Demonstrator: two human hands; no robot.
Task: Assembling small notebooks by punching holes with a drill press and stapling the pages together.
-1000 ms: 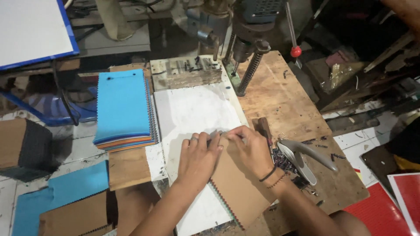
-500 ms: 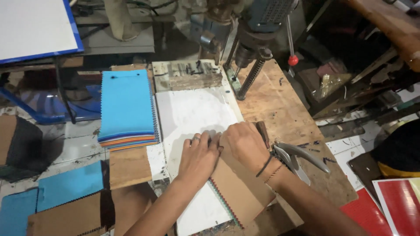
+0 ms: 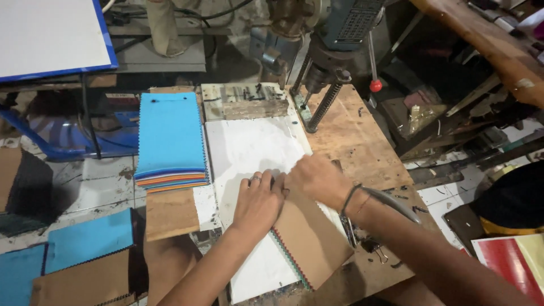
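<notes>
In the head view, both hands are pressing down on a brown-covered notebook (image 3: 309, 238) lying at the lower centre of the frame on a white sheet (image 3: 255, 150) spread over the wooden workbench (image 3: 362, 141). The left hand (image 3: 258, 204) is lying flat with its fingers stretched forward and together along the booklet's upper edge, holding nothing, only bearing down; the right hand (image 3: 317, 178) is sitting just beside it, touching it, fingers curled down over the same edge, though whether they are pinching anything cannot be told. Compared with half a second ago, the hands are staying on the same spot while the right one is sliding a little toward the left of the frame, so the work on that edge is judged to be continuing rather than finishing. A coloured, zigzag-cut edge of pages is showing along the booklet's left side. In the centre left, a stack of blue-topped notebooks (image 3: 170, 136) is resting well apart from the hands. At the upper centre, a drill press (image 3: 334, 34) is standing over the bench, and metal pliers (image 3: 391, 204) are lying under the right forearm.
</notes>
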